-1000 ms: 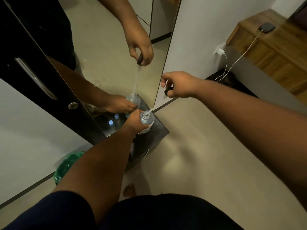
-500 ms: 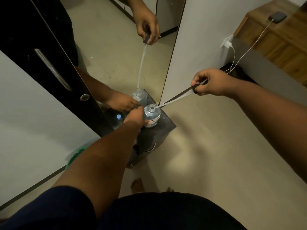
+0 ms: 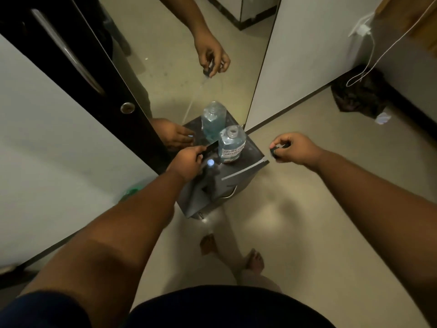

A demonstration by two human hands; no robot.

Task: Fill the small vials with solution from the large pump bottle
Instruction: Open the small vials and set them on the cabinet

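A home bedroom: mirrored wardrobe door (image 3: pixel 179 55), wooden furniture (image 3: pixel 411 17), charger cable (image 3: pixel 376 53).

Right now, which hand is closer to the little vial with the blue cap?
Left. The left hand is right beside the vial; the right hand is off past the large bottle, holding the pump head.

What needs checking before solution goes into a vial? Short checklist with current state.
1. Pump head out of large bottle: ok, the neck is open, nothing in it.
2. Pump head held: ok, right hand grips a dark cap, away from the bottle.
3. Dip tube clear of stand: cannot tell, tube is too blurred.
4. Bottle upright on stand: ok.
5. Vial ready: not ok, its light cap looks on; left hand is beside it.
6. Vial gripped: cannot tell.
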